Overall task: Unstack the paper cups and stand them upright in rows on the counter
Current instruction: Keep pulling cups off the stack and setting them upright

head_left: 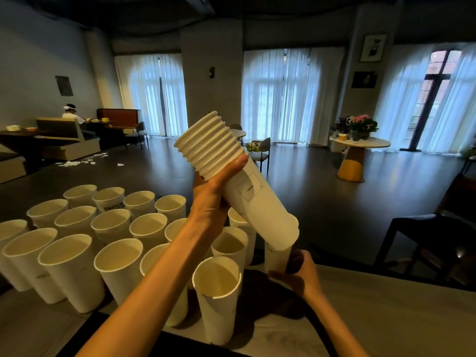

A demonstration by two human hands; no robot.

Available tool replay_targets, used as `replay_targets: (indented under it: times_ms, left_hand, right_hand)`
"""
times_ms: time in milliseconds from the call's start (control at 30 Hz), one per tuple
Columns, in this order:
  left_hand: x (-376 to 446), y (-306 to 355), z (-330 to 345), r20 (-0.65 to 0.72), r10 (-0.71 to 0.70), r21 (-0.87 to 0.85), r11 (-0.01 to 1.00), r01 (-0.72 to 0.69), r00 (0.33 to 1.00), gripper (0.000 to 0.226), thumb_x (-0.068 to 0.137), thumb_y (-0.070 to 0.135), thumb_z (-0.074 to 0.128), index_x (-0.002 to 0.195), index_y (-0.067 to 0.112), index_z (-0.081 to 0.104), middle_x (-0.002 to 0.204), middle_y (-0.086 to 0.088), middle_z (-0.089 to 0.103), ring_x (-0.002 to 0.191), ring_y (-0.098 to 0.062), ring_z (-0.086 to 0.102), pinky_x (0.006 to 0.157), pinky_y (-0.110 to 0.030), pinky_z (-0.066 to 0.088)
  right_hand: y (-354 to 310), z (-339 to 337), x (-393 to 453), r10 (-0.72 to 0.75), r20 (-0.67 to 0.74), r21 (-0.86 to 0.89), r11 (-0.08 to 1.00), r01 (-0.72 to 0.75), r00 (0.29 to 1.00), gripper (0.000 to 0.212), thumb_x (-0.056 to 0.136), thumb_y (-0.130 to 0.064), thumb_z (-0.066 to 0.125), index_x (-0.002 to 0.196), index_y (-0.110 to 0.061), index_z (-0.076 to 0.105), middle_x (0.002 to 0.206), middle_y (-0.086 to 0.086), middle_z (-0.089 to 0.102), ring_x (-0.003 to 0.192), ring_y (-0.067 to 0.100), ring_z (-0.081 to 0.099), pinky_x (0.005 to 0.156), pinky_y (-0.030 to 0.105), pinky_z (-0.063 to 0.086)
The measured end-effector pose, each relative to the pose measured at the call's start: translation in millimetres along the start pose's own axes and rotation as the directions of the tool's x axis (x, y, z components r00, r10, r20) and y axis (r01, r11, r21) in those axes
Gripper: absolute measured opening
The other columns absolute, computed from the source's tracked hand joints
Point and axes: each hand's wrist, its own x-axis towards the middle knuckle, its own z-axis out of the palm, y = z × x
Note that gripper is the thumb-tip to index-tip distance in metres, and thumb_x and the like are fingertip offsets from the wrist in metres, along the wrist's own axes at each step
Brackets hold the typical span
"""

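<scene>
Two hands at work over the counter (386, 318); nearest, a lone upright cup (217, 300) at the near edge; right hand (300, 275) just beyond, fingers curled round the bottom cup (277, 258) where it slides from the stack; left hand (213, 199) raised, gripping the tilted stack of cups (239, 176) mid-body, rims pointing up and left; rows of upright cups (110, 228) fill the counter's left side; far right, a round table (360, 144) with flowers (362, 123).
</scene>
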Motion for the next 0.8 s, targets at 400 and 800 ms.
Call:
replay_targets:
  times_ms: [400, 800]
  left_hand:
    - [-54.7, -45.8, 59.1, 0.227, -0.134, 0.13, 0.986, 0.107, 0.965, 0.069, 0.041, 0.042, 0.087, 0.105, 0.027, 0.065, 0.096, 0.004, 0.075, 0.094, -0.015, 0.072, 0.084, -0.039, 0.058]
    - [-64.9, -30.1, 50.9, 0.138, -0.016, 0.312, 0.95, -0.029, 0.99, 0.092, 0.038, 0.053, 0.089, 0.12, 0.026, 0.058, 0.107, 0.004, 0.072, 0.095, -0.009, 0.071, 0.083, -0.034, 0.06]
  right_hand:
    - [-28.4, -89.9, -99.4, -0.141, 0.348, 0.824, 0.518, -0.23, 0.927, 0.074, 0.068, -0.072, 0.069, 0.113, -0.013, 0.074, 0.115, 0.025, 0.067, 0.097, 0.04, 0.063, 0.08, 0.045, 0.051]
    - [-39.1, -72.7, -111.3, -0.231, 0.079, 0.359, 0.914, 0.189, 0.97, 0.078, 0.045, -0.047, 0.092, 0.115, -0.031, 0.061, 0.112, -0.006, 0.069, 0.105, 0.006, 0.066, 0.089, 0.032, 0.056]
